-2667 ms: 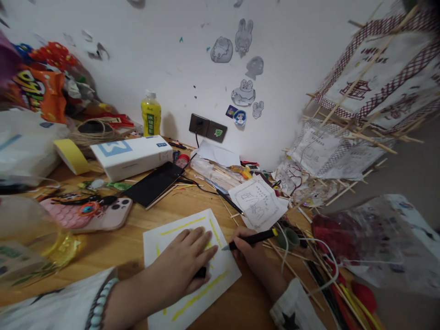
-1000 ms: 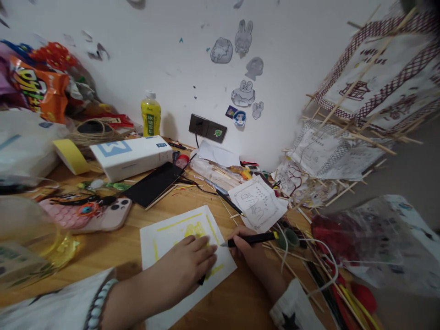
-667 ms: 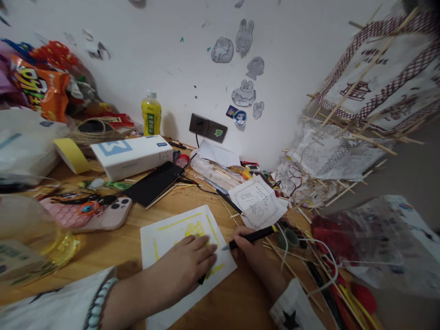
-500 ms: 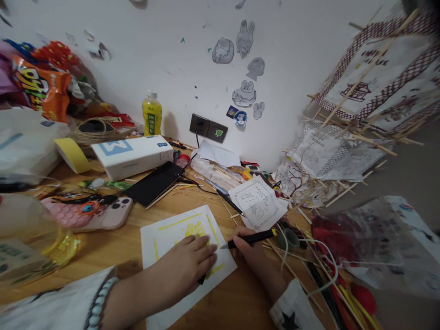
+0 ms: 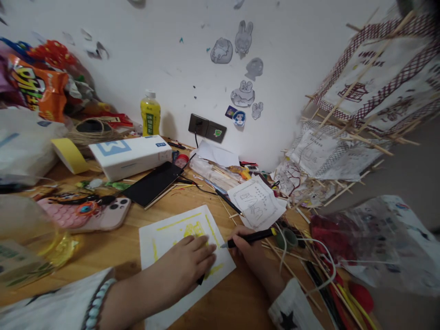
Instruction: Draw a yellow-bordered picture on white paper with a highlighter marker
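Observation:
My left hand (image 5: pixel 184 263) lies over a white sheet of paper (image 5: pixel 161 300) with yellow marks on it. Its fingers stretch forward across the drawing and cover part of it. A small black piece (image 5: pixel 200 279) pokes out beneath the palm; what it is and whether the hand grips it are hidden. Close by on the right, my right hand (image 5: pixel 246 247) is closed around a black marker (image 5: pixel 256 236) with a yellow end. The marker's pale tip points left, at the sheet's right edge; whether it touches the paper I cannot tell.
Behind the sheet lie a black phone (image 5: pixel 154 183), a white box (image 5: pixel 132 156) and a drawn paper (image 5: pixel 257 204). A pink-cased phone (image 5: pixel 110 215) is at left. Thin sticks and a white cord (image 5: pixel 332 261) lie right, below a stick-framed lantern (image 5: pixel 371 78).
The whole view has shifted slightly to the left. Both hands keep their places on and beside the sheet, and the marker stays in my right hand.

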Demonstrator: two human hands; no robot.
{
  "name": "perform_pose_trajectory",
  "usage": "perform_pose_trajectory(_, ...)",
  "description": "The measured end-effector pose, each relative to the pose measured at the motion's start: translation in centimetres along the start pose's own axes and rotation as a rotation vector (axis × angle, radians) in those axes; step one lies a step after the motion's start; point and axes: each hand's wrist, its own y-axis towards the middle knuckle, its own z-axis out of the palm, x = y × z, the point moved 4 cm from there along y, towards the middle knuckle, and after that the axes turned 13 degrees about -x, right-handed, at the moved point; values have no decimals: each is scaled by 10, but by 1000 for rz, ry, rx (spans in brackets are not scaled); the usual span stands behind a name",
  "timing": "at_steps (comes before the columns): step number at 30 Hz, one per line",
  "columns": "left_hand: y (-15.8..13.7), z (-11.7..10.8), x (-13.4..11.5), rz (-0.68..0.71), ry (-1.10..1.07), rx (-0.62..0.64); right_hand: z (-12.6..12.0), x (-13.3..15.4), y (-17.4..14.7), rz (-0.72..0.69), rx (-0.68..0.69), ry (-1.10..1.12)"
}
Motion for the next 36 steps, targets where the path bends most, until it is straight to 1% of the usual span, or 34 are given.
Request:
perform_pose_trajectory(3, 0, 1, 1, -3, -3, 1, 0, -3, 1, 26, -3, 26)
perform_pose_trajectory(7, 0, 1, 1, -2, -8, 8, 0, -3, 1, -10, 5, 28)
perform_pose_trajectory(11, 1, 0, 0, -9, -10, 32, 1, -2, 0, 1, 24, 36)
perform_pose_trajectory(17, 2, -1, 1, -81, 15, 66, -1, -3, -1, -4, 20, 42)
perform_pose_trajectory(21, 1, 0, 3, -106, 38, 59, -1, -5, -2, -32, 50, 44)
perform_pose_trajectory(27, -1, 1, 4, -102, 49, 68, 1, -6, -1, -57, 41, 10)
perform_pose_trajectory(31, 0, 2, 4, -101, 31, 40, 1, -5, 0, -86, 48, -35)
perform_pose_trajectory(36, 0, 3, 5, -100, 23, 48, 0, -7, 2, -47, 62, 3)
